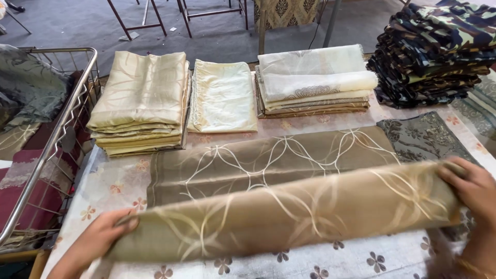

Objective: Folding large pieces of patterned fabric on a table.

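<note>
A long olive-brown cloth (268,155) with pale curved line patterns lies across the table. Its near edge is lifted and folded over toward the far side. My left hand (98,238) grips the left end of that raised fold. At the right end, my right hand (473,188) holds the other corner of the fold, fingers curled over the fabric. The lifted part hangs a little above the flat half of the cloth.
Behind the cloth sit a stack of cream-gold folded fabric (142,101), a single pale folded piece (223,95), a stack of beige patterned cloths (312,80) and a pile of camouflage fabric (434,51). A wire cart (62,121) with fabrics stands at left. The table has a floral cover (330,258).
</note>
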